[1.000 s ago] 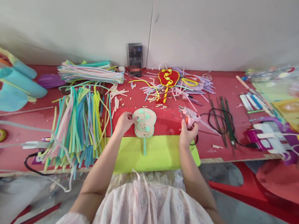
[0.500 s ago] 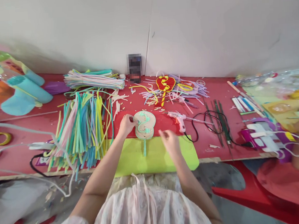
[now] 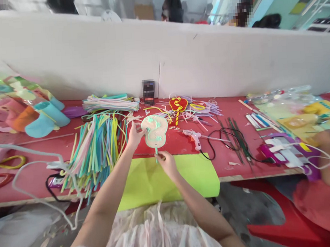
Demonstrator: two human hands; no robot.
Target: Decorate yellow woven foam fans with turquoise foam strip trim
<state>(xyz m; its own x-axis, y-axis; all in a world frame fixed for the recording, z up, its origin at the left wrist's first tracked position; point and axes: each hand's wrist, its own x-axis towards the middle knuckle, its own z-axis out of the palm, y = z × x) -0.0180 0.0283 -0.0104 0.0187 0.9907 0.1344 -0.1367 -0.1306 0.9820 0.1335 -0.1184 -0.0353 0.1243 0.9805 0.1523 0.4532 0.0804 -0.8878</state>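
"At the near middle of the table, what are the two hands on?"

"A pale peach fan with mint-green trim — it looks made of pipe cleaners. Its head is over the red tabletop, its mint-green handle by the back edge of the lime-green mat."

"And the fingers?"

"The left hand pinches the left rim of the head between thumb and fingers. The right hand has its fingertips drawn together on the handle. I can't tell whether the fan touches the table."

"Any containers about?"

"Far left, a light-blue felt boot lies with its mouth open, but whatever is inside doesn't show. At the back right are clear plastic bags, crumpled and shiny; their contents are too blurred to name."

"What lies nearer the hands?"

"Left of them, a spread heap of pastel pipe cleaners, with a neater bundle behind it. To the right, a pink glue gun rests on its side, its black cord looping toward a purple power strip with white plugs seated in it. Behind the pale fan, a red fan with yellow trim lies on lilac stems."

"Anyone else?"

"A co-worker's hand — far right, its grip unclear."
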